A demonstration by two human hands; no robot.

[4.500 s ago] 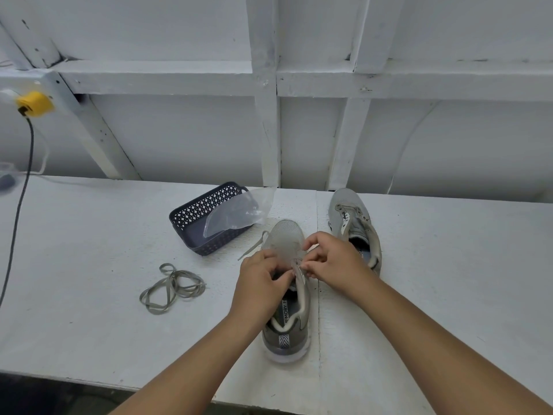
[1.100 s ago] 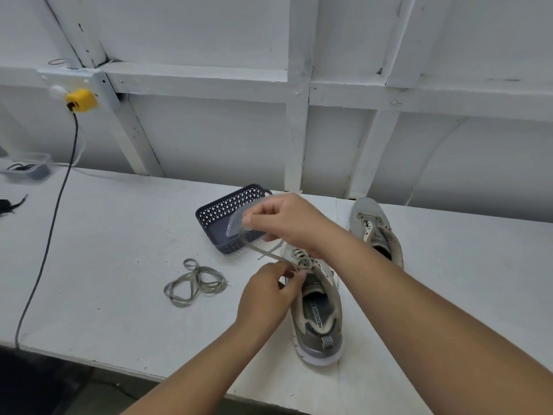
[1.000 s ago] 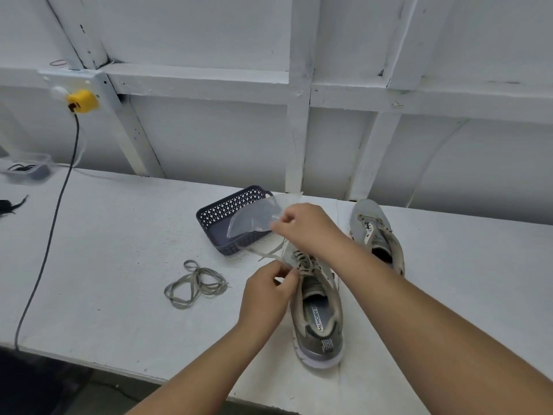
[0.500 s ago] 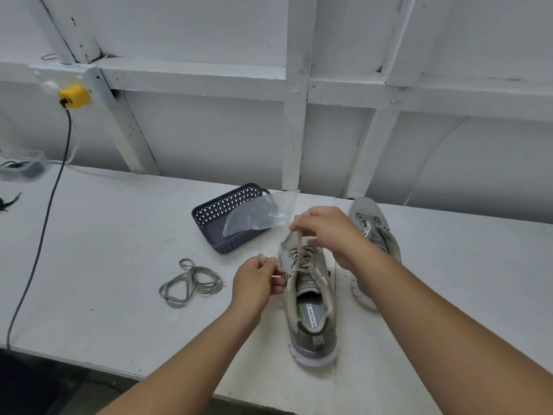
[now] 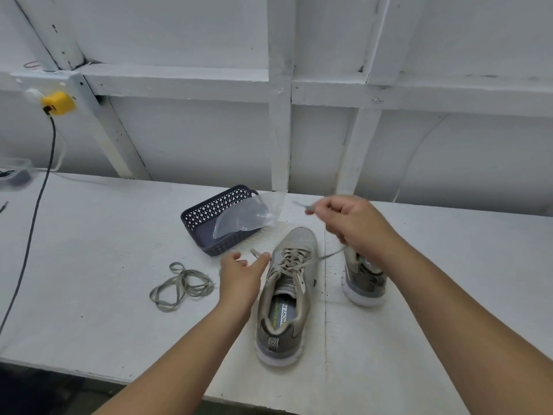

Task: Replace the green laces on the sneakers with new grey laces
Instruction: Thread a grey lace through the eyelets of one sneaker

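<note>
Pinching grey lace (image 5: 329, 256) ends, both hands, right hand (image 5: 354, 224) blurred, hiding far sneaker's (image 5: 363, 280) toe, left hand (image 5: 241, 275) beside near sneaker (image 5: 287, 295)

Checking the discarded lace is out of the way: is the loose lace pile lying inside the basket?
No, the loose lace pile lies on the table, apart from the basket.

On the table (image 5: 89, 250): laced shoe (image 5: 284, 295) between the fingers of both hands; second shoe (image 5: 363, 280) beneath the right fingers (image 5: 332, 211); loose lace (image 5: 179, 286) left of the left fingers (image 5: 257, 260); basket (image 5: 220, 220) behind them, bag (image 5: 245, 217) inside.
</note>
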